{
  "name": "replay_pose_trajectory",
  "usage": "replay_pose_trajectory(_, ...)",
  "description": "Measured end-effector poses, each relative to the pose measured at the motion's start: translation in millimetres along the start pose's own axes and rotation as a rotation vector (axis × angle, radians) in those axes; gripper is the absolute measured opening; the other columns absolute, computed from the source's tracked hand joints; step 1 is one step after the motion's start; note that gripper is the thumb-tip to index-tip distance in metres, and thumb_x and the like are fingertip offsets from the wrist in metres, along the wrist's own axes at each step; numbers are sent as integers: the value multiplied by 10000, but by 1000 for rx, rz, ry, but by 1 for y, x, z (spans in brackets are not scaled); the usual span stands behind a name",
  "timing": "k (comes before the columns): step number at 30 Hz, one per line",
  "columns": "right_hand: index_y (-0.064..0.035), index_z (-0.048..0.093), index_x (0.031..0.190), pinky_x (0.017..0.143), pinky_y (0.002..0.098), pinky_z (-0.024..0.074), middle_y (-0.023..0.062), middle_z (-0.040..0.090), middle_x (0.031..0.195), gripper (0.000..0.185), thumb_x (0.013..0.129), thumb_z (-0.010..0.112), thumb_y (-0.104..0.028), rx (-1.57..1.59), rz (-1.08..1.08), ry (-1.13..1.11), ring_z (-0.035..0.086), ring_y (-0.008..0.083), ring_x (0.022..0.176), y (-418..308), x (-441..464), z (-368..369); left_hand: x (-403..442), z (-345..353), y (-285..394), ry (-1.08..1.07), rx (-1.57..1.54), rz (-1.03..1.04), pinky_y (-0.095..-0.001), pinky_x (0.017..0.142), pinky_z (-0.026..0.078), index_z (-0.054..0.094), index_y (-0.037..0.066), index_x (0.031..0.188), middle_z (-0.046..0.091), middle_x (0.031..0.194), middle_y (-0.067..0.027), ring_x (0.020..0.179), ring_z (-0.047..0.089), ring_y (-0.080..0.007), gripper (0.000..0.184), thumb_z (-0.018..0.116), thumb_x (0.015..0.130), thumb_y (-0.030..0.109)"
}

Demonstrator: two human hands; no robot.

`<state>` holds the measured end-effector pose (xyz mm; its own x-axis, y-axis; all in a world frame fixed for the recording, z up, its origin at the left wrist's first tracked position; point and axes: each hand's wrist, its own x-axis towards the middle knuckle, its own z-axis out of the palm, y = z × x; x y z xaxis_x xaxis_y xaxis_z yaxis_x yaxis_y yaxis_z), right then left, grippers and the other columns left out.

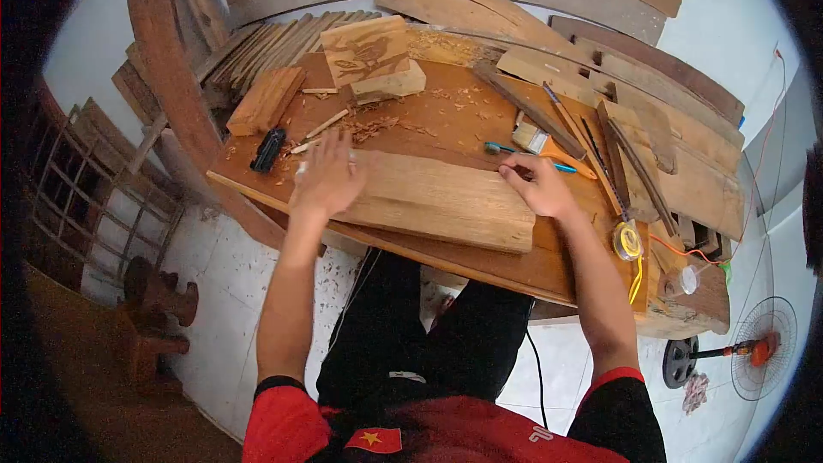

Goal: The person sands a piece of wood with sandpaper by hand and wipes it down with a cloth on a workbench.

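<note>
A plain wooden board [437,197] lies along the near side of the brown table. My left hand [328,178] is over its left end, fingers stretched out and a little apart, slightly blurred. A small white bit shows beside that hand; what it is I cannot make out. At the board's far right corner, my right hand [542,187] has its fingers curled, with thumb and forefinger against the edge. A blue toothbrush [501,148] lies just beyond, partly hidden behind the right hand. Close by rests a paintbrush [530,136] with pale bristles.
Behind the board stand a carved wooden picture panel [367,50], a wood block [267,101] and a black tool [268,150], among shavings [373,127]. At right are an orange-handled tool [567,157], a pencil [561,107], yellow tape [627,242] and a fan [763,348].
</note>
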<state>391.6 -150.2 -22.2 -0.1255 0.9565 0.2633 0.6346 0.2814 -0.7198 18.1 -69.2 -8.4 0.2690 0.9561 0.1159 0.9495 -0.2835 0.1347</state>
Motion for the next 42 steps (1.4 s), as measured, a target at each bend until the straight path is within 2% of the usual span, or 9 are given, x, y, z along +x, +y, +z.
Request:
replay_pose_trajectory(4,8,715,1046,796,381,540,178,734,934,282,989,662,-263,-9,55,-33,687,267,829,-4,1,-4,-7,21,81,85,-129,283,-529,1271,209,385,-83,1545,367,1605,-323,1544,277,-436,891,507,1008,617)
replay_pose_trajectory(10,5,714,1045,791,401,540,178,734,922,289,988,658,-273,-15,-41,-10,683,275,823,4,2,-1,-63,16,119,141,-239,540,-534,1255,250,372,-2,1579,343,1638,-274,1518,321,-455,815,587,1005,535)
replay_pose_trajectory(17,14,720,1029,790,397,544,195,736,909,296,984,652,-270,18,-12,-32,695,299,818,-3,1,-5,-19,14,-33,100,-99,214,-503,1281,194,400,-15,1568,358,1636,-263,1541,287,-429,738,489,1056,510)
replay_pose_trajectory(20,16,723,1038,801,400,549,205,740,924,297,982,653,-267,32,-32,-20,705,311,835,2,1,-1,8,2,-56,93,-192,-104,-497,1286,178,391,-32,1570,353,1631,-283,1542,284,-433,807,439,1052,585)
replay_pose_trajectory(23,16,723,1056,817,405,550,209,743,953,303,981,655,-270,15,-36,-19,710,322,867,2,3,-4,21,21,-33,182,48,-182,-497,1287,173,395,-62,1556,367,1607,-318,1529,302,-443,884,437,1027,645)
replay_pose_trajectory(29,18,713,1059,832,410,543,198,745,983,312,984,657,-280,30,36,-49,705,326,894,-3,0,-3,-28,29,111,222,-271,483,-522,1262,234,492,-105,1455,429,1548,-343,1490,365,-452,817,576,999,567)
replay_pose_trajectory(32,13,711,1046,816,410,540,196,740,964,302,986,655,-278,9,6,-30,700,315,872,-3,2,-3,-56,23,132,203,-252,622,-537,1256,243,423,-60,1521,374,1605,-301,1505,354,-437,761,585,1024,493)
replay_pose_trajectory(33,10,712,1043,807,408,539,195,739,952,298,987,653,-276,-3,7,-25,698,308,857,-2,2,-3,-58,17,125,125,-273,549,-526,1271,213,388,-1,1570,342,1635,-280,1535,311,-420,749,581,1029,481)
replay_pose_trajectory(42,5,719,1035,768,388,533,180,729,877,292,984,651,-274,9,17,-21,677,254,776,-2,1,-2,-14,1,-19,161,-99,69,-483,1279,215,425,-54,1536,373,1623,-273,1524,328,-420,739,509,1046,493)
